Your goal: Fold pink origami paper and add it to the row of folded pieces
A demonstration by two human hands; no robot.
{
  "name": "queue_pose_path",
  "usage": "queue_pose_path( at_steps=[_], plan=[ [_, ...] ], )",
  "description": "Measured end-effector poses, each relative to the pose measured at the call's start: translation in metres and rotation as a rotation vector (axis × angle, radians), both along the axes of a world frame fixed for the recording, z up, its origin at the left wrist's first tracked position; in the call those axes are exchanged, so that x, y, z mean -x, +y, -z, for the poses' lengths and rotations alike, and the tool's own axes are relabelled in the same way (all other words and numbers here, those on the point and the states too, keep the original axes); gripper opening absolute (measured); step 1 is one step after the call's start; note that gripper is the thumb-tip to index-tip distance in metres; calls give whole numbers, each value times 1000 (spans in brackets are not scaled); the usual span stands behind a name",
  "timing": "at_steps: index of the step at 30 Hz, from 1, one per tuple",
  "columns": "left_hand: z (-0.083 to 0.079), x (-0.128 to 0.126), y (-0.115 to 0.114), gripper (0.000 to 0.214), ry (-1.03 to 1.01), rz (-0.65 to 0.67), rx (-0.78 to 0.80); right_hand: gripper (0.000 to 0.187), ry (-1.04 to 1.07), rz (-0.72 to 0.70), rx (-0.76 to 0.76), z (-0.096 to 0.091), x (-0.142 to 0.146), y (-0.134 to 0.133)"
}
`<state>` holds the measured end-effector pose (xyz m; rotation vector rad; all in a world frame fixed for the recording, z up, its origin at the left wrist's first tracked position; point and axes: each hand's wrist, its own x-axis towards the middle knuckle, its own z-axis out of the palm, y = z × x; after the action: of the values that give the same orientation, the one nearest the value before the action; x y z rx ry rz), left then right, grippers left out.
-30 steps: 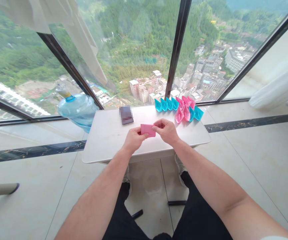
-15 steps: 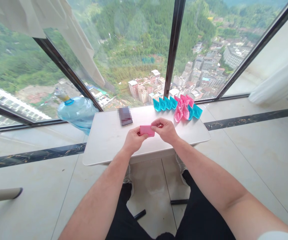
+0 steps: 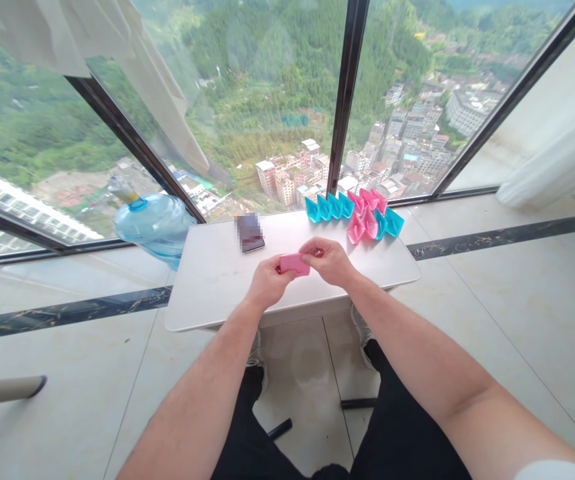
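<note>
A small folded piece of pink paper (image 3: 293, 263) is held up between both hands over the white table. My left hand (image 3: 270, 280) grips its left end, thumb lying across the front. At the upper right corner, my right hand (image 3: 331, 260) pinches the paper between thumb and fingers. Behind the hands, towards the back right of the table, stand several folded blue paper boats (image 3: 330, 208) in a row. Several pink paper boats (image 3: 362, 227) sit beside them, with more blue ones at their right.
The white table (image 3: 207, 280) stands against tall windows. A phone with a blurred screen (image 3: 250, 233) lies on it at the back left. On the floor left of the table is a large blue water bottle (image 3: 154, 223). A grey tube (image 3: 4, 391) juts in at far left.
The pink paper has tilted slightly and shifted a touch down. My hands keep their grip; the boats and phone stay where they were.
</note>
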<state>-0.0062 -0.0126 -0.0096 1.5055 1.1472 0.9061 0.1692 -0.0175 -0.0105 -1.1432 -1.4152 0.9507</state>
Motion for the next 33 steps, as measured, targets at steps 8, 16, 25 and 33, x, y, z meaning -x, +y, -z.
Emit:
queue_pose_path(
  at_steps=[8,16,25,33],
  plan=[
    [-3,-3,-1,26,-37,3,14,4,-48,21,-62,0,2,0],
    [2,-1,0,28,-107,7,96,12,17,-8,48,-4,-2,2],
    [-5,-4,0,28,-188,70,129,24,138,72,74,2,-4,6],
    [-4,1,1,22,-204,49,129,27,10,64,152,-4,2,0]
  ],
)
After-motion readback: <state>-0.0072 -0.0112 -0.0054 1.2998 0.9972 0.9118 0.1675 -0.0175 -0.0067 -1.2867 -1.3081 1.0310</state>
